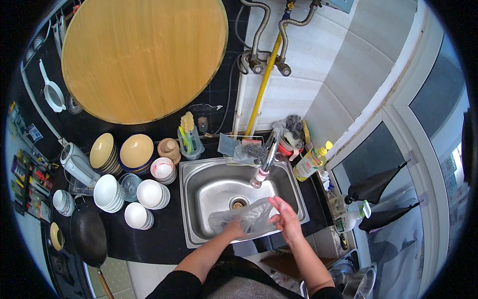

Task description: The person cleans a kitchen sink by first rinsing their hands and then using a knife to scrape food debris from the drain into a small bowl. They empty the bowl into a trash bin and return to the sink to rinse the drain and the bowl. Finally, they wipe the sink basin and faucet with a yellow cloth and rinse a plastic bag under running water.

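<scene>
Hands (259,222) hold bag (246,217) inside sink (191,209) rim.

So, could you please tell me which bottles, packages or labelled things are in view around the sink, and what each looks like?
Dish-soap bottle: right of the tap, leaning, yellowish with a yellow cap and a label.
Spray bottle: counter's right end, white with a green trigger.
Clear plastic bag: in the sink, gripped by the left hand, the right hand open beside it.
Colourful packets: far left edge, too small to describe.

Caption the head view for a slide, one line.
Over a steel sink, the left hand holds a clear plastic bag while the right hand hovers open beside it, bowls stacked nearby.
</scene>
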The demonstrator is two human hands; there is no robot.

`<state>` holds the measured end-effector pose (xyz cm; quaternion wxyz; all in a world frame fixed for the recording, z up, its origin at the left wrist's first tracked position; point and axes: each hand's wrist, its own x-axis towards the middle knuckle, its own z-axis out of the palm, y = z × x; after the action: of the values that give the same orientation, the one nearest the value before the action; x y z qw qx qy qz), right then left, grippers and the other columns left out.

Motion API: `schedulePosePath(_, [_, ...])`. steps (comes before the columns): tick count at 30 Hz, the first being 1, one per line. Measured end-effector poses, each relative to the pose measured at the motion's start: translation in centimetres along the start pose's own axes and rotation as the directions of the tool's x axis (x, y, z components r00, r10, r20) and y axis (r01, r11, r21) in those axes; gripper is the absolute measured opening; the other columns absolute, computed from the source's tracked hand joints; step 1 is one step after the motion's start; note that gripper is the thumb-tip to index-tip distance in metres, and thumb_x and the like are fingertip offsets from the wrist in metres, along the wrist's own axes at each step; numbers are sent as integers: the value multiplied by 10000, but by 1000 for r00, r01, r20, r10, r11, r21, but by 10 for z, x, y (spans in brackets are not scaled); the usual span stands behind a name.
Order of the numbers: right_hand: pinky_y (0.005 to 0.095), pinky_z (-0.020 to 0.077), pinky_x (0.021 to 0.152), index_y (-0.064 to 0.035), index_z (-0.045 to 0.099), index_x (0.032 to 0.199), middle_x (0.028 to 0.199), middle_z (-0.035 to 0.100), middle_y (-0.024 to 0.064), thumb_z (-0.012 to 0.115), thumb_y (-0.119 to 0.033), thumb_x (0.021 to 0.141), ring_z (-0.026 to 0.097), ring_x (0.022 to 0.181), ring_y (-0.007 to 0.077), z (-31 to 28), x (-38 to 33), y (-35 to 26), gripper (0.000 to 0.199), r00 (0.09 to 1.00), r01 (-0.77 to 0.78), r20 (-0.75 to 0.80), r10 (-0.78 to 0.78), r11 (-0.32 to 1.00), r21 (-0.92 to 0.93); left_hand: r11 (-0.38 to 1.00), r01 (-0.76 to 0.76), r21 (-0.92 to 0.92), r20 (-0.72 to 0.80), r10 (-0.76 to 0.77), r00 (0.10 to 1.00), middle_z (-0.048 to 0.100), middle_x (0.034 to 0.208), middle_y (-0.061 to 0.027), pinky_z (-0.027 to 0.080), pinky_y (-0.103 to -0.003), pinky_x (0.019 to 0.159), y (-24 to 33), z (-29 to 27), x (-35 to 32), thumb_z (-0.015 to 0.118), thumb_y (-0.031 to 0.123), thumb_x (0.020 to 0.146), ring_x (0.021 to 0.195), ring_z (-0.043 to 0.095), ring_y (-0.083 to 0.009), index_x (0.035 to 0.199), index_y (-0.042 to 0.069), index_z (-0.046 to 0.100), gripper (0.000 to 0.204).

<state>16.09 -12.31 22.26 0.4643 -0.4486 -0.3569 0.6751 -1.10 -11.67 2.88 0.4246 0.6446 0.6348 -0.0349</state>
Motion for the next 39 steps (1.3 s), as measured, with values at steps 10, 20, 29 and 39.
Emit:
schedulePosePath(10, [185, 421, 493, -121, 345, 1324, 1266, 470, 52, 475, -223, 898, 555, 713, 78, -75, 44, 42, 456, 958, 70, -280, -64, 997, 13, 568, -157, -808, -234, -66, 970, 615, 784, -99, 508, -396, 669, -60, -20, 3, 494, 71, 763, 690, 601, -281, 818, 24, 610, 136])
schedulePosePath(20, [354, 394, 774, -132, 405, 1275, 1177, 458, 45, 530, -634, 734, 457, 950, 178, -102, 168, 89, 749, 916, -385, -108, 386, 923, 29, -113, -164, -980, -170, 48, 984, 578, 957, -166, 486, -436, 777, -58, -82, -20, 514, 92, 773, 919, 583, -279, 958, 9, 468, 207])
schedulePosePath(29, [355, 417, 652, -152, 578, 985, 874, 527, 30, 594, -472, 767, 490, 733, 171, -78, 249, 82, 388, 852, -376, -366, 375, 924, 72, 142, -110, -984, -135, -182, 974, 562, 759, -10, 447, -290, 667, -49, -91, -18, 581, 187, 790, 757, 552, -137, 775, 114, 569, 76])
schedulePosePath(39, [400, 459, 583, -46, 589, 951, 851, 559, 109, 590, -437, 765, 537, 692, 226, -84, 222, 81, 433, 788, -348, -555, 265, 937, -46, 137, -166, -977, -182, -117, 976, 572, 862, -42, 461, -301, 697, -42, -96, -16, 551, 166, 817, 834, 552, -153, 827, 75, 572, 94])
